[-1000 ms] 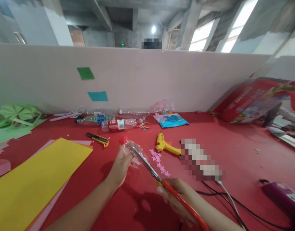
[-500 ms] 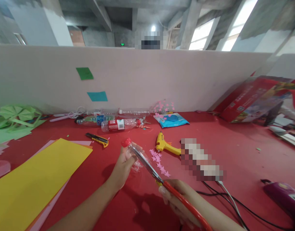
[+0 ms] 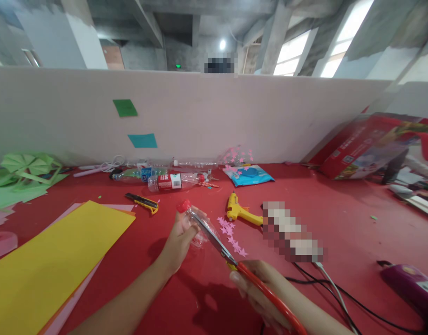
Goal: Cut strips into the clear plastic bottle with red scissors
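Two bare hands work above a red tabletop [image 3: 304, 200] in my remote view. The left hand [image 3: 180, 237] is closed around a cut-looking piece of clear plastic bottle [image 3: 204, 236], near the middle of the table, its red cap [image 3: 183, 205] pointing up and away from the wearer. The right hand [image 3: 250, 284] is wrapped round the red handles of long scissors [image 3: 269, 295], whose blades reach across the plastic to just below the cap; from here I cannot tell how far apart the blades are, or whether they bite into the wall. I judge the bottle piece to be very light, with a thin, springy wall that would buckle under a hard squeeze and could slide on smooth fingers; a cut rim may be sharp. The stiffest place to take hold looks to be the neck, just under the cap, with fingertips kept off the blades. The scissors seem rigid and heavier, best held by the handles. Pink paper stars [image 3: 227, 226] lie just beside the plastic, with a yellow glue gun [image 3: 243, 215] to their right. A craft knife [image 3: 142, 202] rests to the left, near yellow paper [image 3: 60, 260].
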Demonstrator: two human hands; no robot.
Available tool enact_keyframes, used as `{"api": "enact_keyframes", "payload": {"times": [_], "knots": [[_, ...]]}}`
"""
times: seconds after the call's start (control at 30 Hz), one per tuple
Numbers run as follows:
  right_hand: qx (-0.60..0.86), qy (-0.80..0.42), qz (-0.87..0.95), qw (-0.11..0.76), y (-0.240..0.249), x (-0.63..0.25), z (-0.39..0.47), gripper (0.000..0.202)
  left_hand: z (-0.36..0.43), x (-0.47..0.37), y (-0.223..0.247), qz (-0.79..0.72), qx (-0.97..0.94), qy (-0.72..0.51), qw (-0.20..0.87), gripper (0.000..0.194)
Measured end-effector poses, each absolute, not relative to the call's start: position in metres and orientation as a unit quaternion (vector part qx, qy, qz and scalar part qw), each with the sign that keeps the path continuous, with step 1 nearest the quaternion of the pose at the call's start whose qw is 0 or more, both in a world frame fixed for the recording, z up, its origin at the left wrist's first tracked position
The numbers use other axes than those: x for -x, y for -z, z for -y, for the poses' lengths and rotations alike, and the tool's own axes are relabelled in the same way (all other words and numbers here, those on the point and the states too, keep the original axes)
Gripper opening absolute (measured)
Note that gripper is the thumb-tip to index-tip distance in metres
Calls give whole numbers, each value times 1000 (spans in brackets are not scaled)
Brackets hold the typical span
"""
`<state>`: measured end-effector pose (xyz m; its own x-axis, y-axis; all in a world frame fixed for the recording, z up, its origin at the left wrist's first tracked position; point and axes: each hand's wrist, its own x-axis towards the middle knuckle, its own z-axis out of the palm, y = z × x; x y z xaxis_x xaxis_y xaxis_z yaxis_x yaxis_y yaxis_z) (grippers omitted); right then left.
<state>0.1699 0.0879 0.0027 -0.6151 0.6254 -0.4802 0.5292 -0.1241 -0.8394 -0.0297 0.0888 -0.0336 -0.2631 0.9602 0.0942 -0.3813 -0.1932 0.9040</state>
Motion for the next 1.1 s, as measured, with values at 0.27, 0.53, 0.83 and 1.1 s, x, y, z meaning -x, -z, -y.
{"api": "enact_keyframes", "payload": {"times": [0.27,0.53,0.83,1.1], "knots": [[458,-614,642,40,1,-170,-88,47,-90,31,35,-408,-374,-676,486,31],[450,-616,645,39,4,-172,-91,52,-91,30,36,-425,-369,-672,482,33],[421,-634,646,56,12,-177,-93,61,-90,28,34,-422,-366,-682,472,30],[434,-649,622,50,11,-172,-93,56,-90,28,36,-421,-370,-676,478,31]]}}
